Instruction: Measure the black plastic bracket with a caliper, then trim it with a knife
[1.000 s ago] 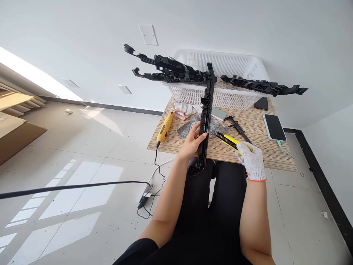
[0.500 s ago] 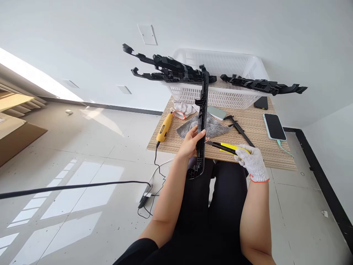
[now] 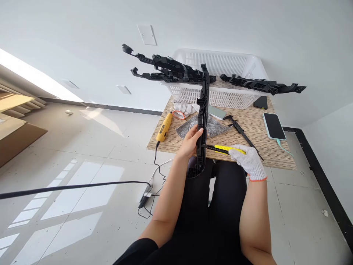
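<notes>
My bare left hand grips the middle of a long black plastic part that stands nearly upright over the near edge of a small wooden table. My right hand, in a white knit glove, is closed on a yellow and black utility knife. The knife lies level, and its tip reaches the right side of the black part just below my left fingers.
A white slotted basket at the table's back carries more long black parts sticking out to both sides. On the table lie a yellow power tool, a grey cloth, a black caliper, a glove and two phones. A cable runs across the floor.
The black part swung from a slight tilt to nearly upright and shifted a little left. My right hand brought the knife leftward and flatter until its tip met the part.
</notes>
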`<state>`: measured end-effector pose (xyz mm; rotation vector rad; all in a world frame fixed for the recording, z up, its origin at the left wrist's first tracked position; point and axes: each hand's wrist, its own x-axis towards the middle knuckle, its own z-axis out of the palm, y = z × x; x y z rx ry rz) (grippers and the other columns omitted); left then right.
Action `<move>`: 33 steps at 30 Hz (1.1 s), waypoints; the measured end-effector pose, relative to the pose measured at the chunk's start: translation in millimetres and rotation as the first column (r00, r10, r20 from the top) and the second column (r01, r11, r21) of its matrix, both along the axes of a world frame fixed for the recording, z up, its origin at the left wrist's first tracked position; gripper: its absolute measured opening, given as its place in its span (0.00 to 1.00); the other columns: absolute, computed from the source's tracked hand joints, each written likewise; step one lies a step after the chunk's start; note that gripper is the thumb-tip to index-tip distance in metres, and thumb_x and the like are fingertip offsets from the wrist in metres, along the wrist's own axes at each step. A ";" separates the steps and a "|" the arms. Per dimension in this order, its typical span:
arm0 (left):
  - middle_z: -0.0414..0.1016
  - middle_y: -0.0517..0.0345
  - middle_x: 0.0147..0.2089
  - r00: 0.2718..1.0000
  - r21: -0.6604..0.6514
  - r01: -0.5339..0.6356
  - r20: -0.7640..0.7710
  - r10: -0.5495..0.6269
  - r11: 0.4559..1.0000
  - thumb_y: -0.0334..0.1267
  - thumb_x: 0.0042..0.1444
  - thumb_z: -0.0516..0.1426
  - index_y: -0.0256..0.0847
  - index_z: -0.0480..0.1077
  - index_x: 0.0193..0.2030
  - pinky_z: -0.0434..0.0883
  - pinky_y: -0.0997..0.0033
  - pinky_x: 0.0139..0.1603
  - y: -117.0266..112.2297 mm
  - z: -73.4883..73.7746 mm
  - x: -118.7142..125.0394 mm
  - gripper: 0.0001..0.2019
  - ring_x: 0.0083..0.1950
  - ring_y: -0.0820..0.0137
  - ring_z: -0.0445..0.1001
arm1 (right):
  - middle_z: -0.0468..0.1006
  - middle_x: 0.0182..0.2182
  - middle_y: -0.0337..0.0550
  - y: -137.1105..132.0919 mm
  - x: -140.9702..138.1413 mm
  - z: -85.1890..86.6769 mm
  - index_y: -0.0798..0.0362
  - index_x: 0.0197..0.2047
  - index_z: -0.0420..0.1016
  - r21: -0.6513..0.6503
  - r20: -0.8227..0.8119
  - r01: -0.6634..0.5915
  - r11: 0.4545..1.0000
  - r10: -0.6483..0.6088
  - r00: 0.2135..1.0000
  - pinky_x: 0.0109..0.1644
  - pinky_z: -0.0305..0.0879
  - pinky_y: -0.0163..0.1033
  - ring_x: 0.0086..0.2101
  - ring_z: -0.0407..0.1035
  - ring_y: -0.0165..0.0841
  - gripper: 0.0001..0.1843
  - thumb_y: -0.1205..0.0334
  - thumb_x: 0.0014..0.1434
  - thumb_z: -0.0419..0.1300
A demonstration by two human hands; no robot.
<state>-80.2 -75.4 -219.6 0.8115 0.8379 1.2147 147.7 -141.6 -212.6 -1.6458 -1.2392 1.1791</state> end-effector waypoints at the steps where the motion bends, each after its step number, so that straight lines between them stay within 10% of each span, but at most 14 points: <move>1: 0.75 0.59 0.39 1.000 0.007 0.005 0.001 -0.005 1.000 0.47 0.53 0.67 0.43 0.74 0.47 0.72 0.77 0.37 0.0 0.1 -0.2 0.17 0.39 0.72 0.77 | 0.72 0.20 0.39 0.2 0.1 -0.1 0.57 0.40 0.82 0.011 0.010 0.023 1.000 -0.023 1.000 0.22 0.55 0.32 0.20 0.59 0.26 0.24 0.44 0.51 0.68; 17: 0.76 0.57 0.38 1.000 0.057 0.016 -0.022 -0.014 0.998 0.51 0.57 0.63 0.42 0.73 0.43 0.72 0.75 0.39 -2.4 2.5 0.1 0.16 0.41 0.71 0.76 | 0.69 0.18 0.37 1.3 -0.7 3.3 0.57 0.39 0.81 -0.009 -0.055 0.126 0.992 -0.127 0.990 0.20 0.53 0.30 0.19 0.58 0.25 0.22 0.46 0.50 0.68; 33: 0.79 0.53 0.44 0.997 -0.069 -0.055 -0.057 0.051 0.996 0.51 0.58 0.62 0.42 0.74 0.44 0.75 0.69 0.38 -1.6 -1.5 -0.8 0.16 0.43 0.63 0.79 | 0.74 0.24 0.40 -1.1 2.9 5.1 0.56 0.46 0.83 -0.018 0.029 -0.107 0.994 0.107 0.994 0.25 0.59 0.34 0.22 0.61 0.27 0.24 0.47 0.52 0.68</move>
